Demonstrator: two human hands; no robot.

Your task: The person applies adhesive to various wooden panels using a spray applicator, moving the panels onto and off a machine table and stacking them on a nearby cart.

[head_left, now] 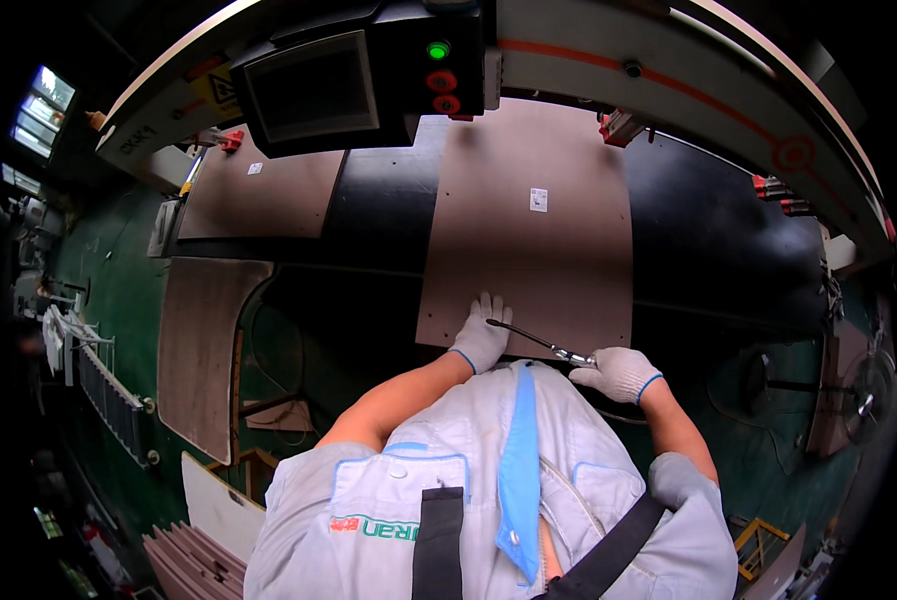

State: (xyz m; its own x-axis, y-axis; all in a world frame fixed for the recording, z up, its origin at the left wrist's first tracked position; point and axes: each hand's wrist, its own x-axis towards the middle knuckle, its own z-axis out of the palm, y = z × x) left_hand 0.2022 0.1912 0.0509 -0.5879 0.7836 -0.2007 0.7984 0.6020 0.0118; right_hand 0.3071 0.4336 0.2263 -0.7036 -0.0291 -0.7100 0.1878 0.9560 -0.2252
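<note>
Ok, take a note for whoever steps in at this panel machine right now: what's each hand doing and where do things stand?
Left hand: gloved, flat on the near edge of the brown panel.
Right hand: gloved, gripping a thin metal tool whose tip reaches toward the left hand.
The panel lies on the black machine bed; a second panel lies further left.
Done or left: not readable from this view.

The person wore a pale grey short-sleeved work shirt (488, 470) with light blue trim, a snap-buttoned chest pocket and dark straps (438, 545) across the front. Each hand, left (481, 335) and right (618, 372), wore a white knitted glove with blue-edged cuff.
</note>
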